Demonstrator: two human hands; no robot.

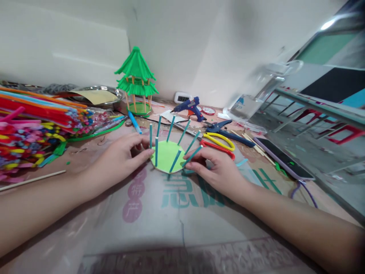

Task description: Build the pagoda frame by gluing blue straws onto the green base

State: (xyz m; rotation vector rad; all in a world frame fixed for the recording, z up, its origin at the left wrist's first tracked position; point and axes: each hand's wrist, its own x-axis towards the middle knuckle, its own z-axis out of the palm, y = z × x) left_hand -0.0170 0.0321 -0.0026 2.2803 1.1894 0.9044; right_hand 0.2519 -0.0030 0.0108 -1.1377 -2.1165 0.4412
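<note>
Centrally in the frame, a round light-green card disc (166,155) ringed with upright teal sticks (156,151) is steadied on the printed cardboard sheet (171,213). The left hand (119,160) is laid palm-down against its left edge, fingers loosely extended and touching a stick. The right hand (218,169) is angled in from the lower right, fingertips (189,164) pinched around a leaning stick.

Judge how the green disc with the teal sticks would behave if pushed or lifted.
The green disc looks thin and card-like, so probably light and easily slid. Its teal sticks lean outward at different angles, so they may wobble or snap off. Both hands, left hand and right hand, steady its edges.
</note>
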